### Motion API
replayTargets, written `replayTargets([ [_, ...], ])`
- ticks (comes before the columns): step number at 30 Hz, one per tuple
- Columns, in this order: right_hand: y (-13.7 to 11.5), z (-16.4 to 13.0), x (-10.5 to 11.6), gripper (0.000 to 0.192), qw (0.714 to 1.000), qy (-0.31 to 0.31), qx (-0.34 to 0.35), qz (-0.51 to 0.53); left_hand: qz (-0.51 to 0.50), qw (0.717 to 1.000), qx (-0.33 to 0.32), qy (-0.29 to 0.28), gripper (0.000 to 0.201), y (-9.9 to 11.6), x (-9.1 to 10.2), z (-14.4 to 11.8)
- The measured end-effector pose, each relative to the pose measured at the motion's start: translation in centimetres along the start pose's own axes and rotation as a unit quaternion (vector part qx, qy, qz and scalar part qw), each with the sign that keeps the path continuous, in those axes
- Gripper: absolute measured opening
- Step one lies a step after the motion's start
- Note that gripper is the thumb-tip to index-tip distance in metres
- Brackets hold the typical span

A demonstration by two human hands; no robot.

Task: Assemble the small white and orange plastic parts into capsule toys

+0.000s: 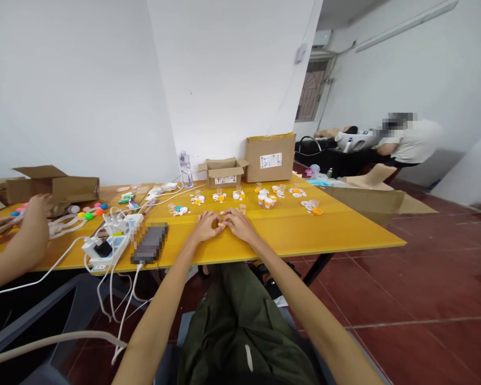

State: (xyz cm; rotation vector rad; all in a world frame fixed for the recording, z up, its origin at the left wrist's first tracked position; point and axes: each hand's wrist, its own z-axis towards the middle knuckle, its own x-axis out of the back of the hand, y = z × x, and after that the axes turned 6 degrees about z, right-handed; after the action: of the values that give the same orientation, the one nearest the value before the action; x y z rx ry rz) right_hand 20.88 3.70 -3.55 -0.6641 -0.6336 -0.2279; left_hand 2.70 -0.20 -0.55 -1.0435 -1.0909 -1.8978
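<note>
My left hand (207, 225) and my right hand (238, 223) rest together on the yellow table (304, 230), fingertips meeting over a small white and orange part (221, 225) pinched between them. The part is mostly hidden by my fingers. Just beyond my hands lie several small clusters of white and orange pieces (266, 199) and small clear cups (242, 208) in a loose row.
Two cardboard boxes (270, 157) stand at the table's far edge by the wall. A power strip (108, 247) with white cables and a dark phone (149, 244) lie at left. Another person's hands (32, 214) work at far left near coloured pieces. A seated person (409, 140) is at back right.
</note>
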Motion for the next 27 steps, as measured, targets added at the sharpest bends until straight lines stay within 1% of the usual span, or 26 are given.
replayTargets([
  [6,0.04,0.04,-0.03,0.017,1.0,-0.003,-0.017,0.013,-0.005,1.0,-0.002,-0.003,0.013,-0.07,0.0,-0.03],
  [27,-0.4,-0.09,0.2,0.018,0.999,-0.002,-0.029,0.04,-0.004,1.0,-0.001,-0.009,0.014,0.06,0.11,-0.07],
])
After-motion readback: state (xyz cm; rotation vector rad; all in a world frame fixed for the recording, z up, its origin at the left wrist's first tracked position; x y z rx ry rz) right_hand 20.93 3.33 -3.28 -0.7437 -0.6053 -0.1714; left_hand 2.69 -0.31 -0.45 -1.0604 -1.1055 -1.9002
